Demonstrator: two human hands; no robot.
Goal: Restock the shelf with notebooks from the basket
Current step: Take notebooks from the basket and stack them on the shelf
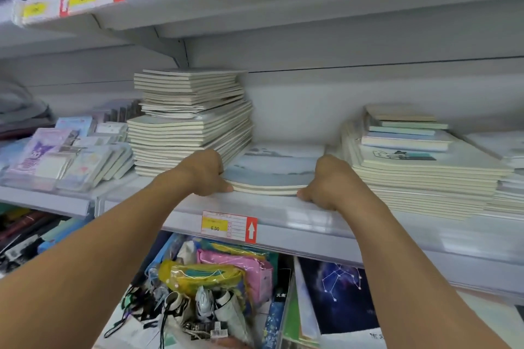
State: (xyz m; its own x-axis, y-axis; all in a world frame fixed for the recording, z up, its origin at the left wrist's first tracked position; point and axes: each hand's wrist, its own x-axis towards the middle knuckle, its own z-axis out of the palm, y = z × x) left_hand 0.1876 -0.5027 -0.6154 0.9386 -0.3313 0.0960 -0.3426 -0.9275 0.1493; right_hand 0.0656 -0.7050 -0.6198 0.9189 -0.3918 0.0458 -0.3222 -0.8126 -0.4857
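Left hand [205, 173] and right hand [330, 183], fingers curled, gripping opposite ends of a thin bundle of pale blue-covered notebooks [272, 176], bowed at its front edge, at centre on the white metal shelf [368, 224]. At 10 o'clock, just beside the left hand, a tall leaning stack of cream-edged notebooks [190, 122]. At 3 o'clock, a lower wide notebook pile [419, 167]. At 6 o'clock, a yellow price label [215, 225] on the shelf lip.

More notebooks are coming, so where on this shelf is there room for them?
The gap between the tall stack and the right stack holds only the thin pile that the left hand and right hand grip; above it is open up to the upper shelf. Left of the tall stack, packaged pads crowd the shelf.
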